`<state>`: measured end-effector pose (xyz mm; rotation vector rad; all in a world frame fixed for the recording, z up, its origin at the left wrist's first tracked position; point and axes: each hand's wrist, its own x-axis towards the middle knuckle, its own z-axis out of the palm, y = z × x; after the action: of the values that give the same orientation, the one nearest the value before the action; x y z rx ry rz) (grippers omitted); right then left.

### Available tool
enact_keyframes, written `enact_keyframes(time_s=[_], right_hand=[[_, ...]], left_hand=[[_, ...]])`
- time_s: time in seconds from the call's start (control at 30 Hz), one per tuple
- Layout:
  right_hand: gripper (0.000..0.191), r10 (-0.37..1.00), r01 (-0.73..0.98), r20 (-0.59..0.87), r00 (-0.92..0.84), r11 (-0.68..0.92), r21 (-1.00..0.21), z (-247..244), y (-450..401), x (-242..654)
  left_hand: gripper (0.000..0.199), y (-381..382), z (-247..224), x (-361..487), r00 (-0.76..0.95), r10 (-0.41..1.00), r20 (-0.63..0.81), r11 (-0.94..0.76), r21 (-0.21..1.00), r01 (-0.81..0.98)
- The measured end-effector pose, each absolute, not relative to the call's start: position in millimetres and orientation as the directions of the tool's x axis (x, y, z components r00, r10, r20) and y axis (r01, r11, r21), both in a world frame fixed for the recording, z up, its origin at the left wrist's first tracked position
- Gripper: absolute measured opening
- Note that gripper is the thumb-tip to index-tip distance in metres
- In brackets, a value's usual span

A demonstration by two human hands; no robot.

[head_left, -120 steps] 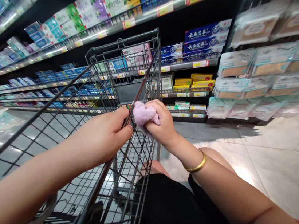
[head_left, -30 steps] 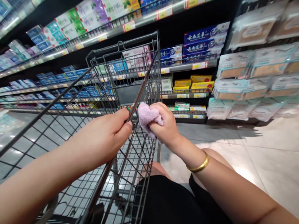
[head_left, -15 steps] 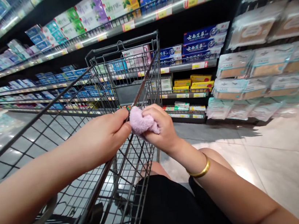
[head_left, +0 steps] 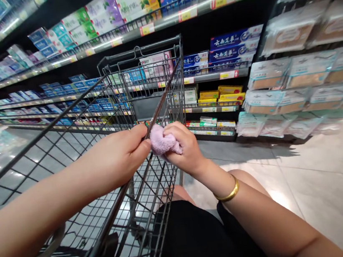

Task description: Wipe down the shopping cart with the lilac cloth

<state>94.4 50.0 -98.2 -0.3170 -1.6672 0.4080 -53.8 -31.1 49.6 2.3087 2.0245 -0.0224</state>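
One lilac terry cloth (head_left: 158, 142) is bunched in the right hand (head_left: 184, 145), its folds squeezed beneath the curled fingers and a rounded lump bulging out past them at the brownish top rail (head_left: 159, 106) of a wire shopping cart (head_left: 148, 108). The left hand (head_left: 124, 153) grips that same rail between thumb and fingers, its fingertips just beside the cloth's bulge; whether thumb and cloth actually touch, I cannot tell.

Beyond your cart (head_left: 146, 107) stand the shelves (head_left: 164, 22); on its right side are the cloth (head_left: 161, 141) and, farther, the packets (head_left: 311, 70).
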Motion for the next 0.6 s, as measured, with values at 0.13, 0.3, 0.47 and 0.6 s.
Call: enact_keyframes(time_s=[0.13, 0.3, 0.47, 0.6], right_hand=[[0.026, 0.540, 0.048, 0.836, -0.096, 0.842, -0.538, -102.3, 54.7, 94.3], [0.025, 0.469, 0.030, 0.872, -0.140, 0.882, -0.469, -99.7, 50.4, 95.2], [0.024, 0.488, 0.047, 0.861, -0.141, 0.872, -0.486, -102.8, 53.2, 95.2], [0.027, 0.524, 0.072, 0.847, -0.088, 0.851, -0.520, -104.6, 55.1, 95.9]], left_hand=[[0.034, -31.2, 49.5, -54.0, 0.132, 0.989, -0.065, -0.129, 0.053, 0.990], [0.033, -32.1, 49.8, -53.8, 0.146, 0.989, -0.036, -0.144, 0.066, 0.987], [0.030, -32.7, 50.0, -53.4, 0.144, 0.989, -0.024, -0.142, 0.068, 0.987], [0.031, -32.8, 49.6, -53.3, 0.155, 0.987, -0.030, -0.153, 0.074, 0.985]])
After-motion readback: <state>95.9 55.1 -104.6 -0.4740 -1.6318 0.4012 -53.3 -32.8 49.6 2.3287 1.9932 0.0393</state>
